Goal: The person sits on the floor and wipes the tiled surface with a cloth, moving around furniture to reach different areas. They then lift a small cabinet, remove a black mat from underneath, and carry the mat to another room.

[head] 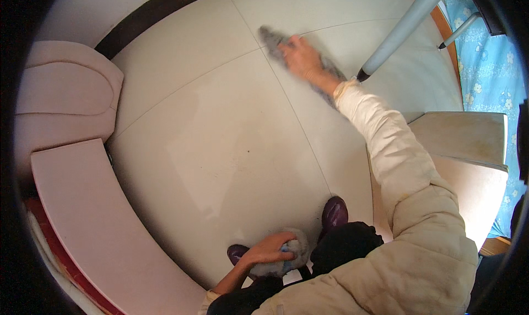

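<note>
My right hand point(303, 60) is stretched far forward, its fingers pressing a dark grey cloth point(270, 40) against the tiled floor point(231, 129). The cloth trails back under my wrist, and both are slightly blurred. Close to my body, my left hand point(266, 249) curls around a pale grey fluffy bundle point(301, 244) with blue patches, perhaps another cloth. That bundle sits between my two dark purple shoes point(334, 213). A few small dark specks point(248, 151) dot the tile in the middle.
A pink upholstered sofa point(70, 91) runs along the left. Just beyond my right wrist a grey metal leg point(401, 34) meets the floor. Pale box-like panels point(458, 137) stand at the right, before a blue flowered curtain point(483, 79). A dark baseboard point(140, 17) edges the wall.
</note>
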`<action>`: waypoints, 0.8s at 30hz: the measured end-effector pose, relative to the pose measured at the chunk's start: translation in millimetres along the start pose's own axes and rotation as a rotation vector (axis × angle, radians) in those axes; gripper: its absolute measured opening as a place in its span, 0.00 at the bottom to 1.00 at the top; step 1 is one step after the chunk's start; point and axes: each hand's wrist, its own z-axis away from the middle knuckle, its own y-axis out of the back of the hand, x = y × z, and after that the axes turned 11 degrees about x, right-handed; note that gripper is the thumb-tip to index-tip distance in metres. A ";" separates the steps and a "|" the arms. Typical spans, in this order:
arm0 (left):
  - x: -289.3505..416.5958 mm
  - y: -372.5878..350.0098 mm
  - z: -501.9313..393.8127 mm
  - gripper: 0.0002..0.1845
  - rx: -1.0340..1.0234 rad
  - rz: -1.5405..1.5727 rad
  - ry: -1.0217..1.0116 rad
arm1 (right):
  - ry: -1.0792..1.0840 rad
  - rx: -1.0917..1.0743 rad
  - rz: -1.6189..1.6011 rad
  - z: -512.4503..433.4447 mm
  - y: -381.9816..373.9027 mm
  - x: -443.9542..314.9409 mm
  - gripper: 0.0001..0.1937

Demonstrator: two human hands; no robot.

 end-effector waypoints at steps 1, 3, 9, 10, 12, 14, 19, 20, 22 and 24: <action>1.5 -0.5 -2.0 0.30 -0.019 0.012 0.005 | 0.055 -0.012 -0.050 9.1 5.6 -25.1 0.17; 5.3 -3.0 -3.1 0.30 -0.031 0.016 -0.001 | 0.123 -0.011 -0.167 37.9 25.5 -68.0 0.18; 19.8 -7.7 7.9 0.28 0.008 -0.060 -0.081 | 0.315 -0.099 -0.500 145.4 95.5 -156.8 0.18; 22.1 -7.7 12.3 0.28 -0.007 -0.088 -0.060 | 0.228 -0.349 -0.570 155.4 106.7 -163.6 0.15; 26.0 -7.4 23.8 0.27 0.003 -0.092 -0.042 | -0.017 -0.422 -0.787 160.1 123.8 -165.5 0.14; 28.5 -9.8 37.0 0.26 0.055 -0.039 -0.062 | -0.298 -0.430 -0.855 150.2 136.8 -152.9 0.14; 21.9 -2.0 70.0 0.21 0.174 0.237 0.077 | -0.605 -0.211 -0.373 115.5 149.9 -88.0 0.20; 16.9 5.7 77.6 0.22 0.237 0.264 0.056 | -0.473 -0.232 -0.272 117.1 148.6 -84.8 0.22; 4.5 23.9 88.1 0.22 0.368 0.316 0.009 | -0.284 -0.127 0.010 128.5 144.7 -83.1 0.26; -11.1 49.3 100.4 0.23 0.544 0.389 0.025 | -0.205 -0.219 0.095 144.3 136.9 -86.8 0.29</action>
